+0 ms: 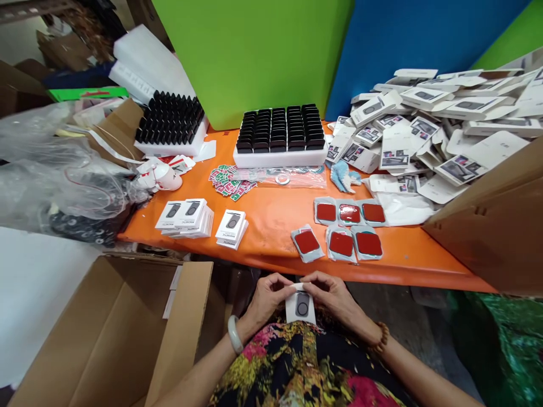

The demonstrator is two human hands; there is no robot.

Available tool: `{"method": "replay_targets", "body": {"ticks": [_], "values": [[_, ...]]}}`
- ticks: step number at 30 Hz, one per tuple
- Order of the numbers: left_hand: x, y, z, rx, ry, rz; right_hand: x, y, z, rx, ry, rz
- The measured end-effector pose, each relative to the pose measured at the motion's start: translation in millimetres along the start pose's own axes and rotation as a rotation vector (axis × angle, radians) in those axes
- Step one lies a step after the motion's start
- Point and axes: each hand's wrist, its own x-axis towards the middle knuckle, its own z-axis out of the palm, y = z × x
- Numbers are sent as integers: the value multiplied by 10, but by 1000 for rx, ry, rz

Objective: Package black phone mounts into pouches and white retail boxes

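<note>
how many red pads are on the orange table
6: three far red pads in one row, three near red pads in another, right of picture centre. Any beneath would be hidden.

The only view is from the wearer's head, above and just short of the orange-covered table point(267, 226), facing forward and steeply down. It is near the left hand point(267, 295) and right hand point(336, 298) before the table, and reaches the green panel point(258, 56) behind it.
</note>
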Motion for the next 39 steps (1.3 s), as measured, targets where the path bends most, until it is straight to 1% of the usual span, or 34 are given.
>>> {"method": "replay_targets", "body": {"ticks": [2, 4, 7, 9, 11, 13, 15, 16, 18, 20, 22, 24, 25, 27, 29, 31, 33, 34, 36, 38, 39], "values": [[-32, -19, 10, 2, -21, -19, -17, 71, -11, -5, -34, -3], [-63, -10, 30, 54, -22, -9, -28, 106, -13, -13, -47, -10], [-124, 43, 93, 124, -3, 31, -16, 66, -3, 21, -20, -4], [-165, 97, 151, 178, 49, 79, 33, -27, 24, 32, 32, -45], [-183, 176, 191, 258, 146, 147, 135, -163, 86, 34, 92, -128], [-154, 295, 169, 350, 256, 235, 291, -328, 188, 52, 127, -214], [-77, 469, 52, 453, 353, 335, 495, -507, 316, 80, 112, -277], [-25, 577, -45, 523, 397, 387, 610, -596, 381, 84, 81, -306], [90, 819, -297, 682, 438, 446, 863, -759, 504, 62, 5, -369], [209, 1049, -579, 828, 531, 436, 1130, -881, 616, -2, -18, -430], [330, 1207, -830, 951, 583, 399, 1380, -943, 730, -100, 21, -464], [455, 1251, -1009, 1056, 555, 368, 1573, -943, 850, -199, 37, -457], [517, 1231, -1068, 1095, 541, 347, 1640, -926, 907, -241, 16, -447], [628, 1134, -1135, 1166, 521, 298, 1712, -871, 994, -304, -60, -456], [705, 1013, -1163, 1232, 528, 283, 1720, -815, 1000, -345, -85, -516], [742, 922, -1185, 1272, 524, 290, 1690, -787, 878, -396, -22, -608], [752, 880, -1210, 1285, 523, 303, 1650, -798, 600, -470, 85, -697], [752, 876, -1219, 1286, 526, 318, 1631, -819, 404, -518, 150, -730], [751, 888, -1214, 1283, 560, 372, 1598, -884, -72, -644, 313, -753], [749, 906, -1158, 1252, 625, 468, 1560, -966, -597, -811, 528, -717], [745, 911, -1107, 1220, 650, 522, 1535, -1008, -850, -859, 597, -693]]}}
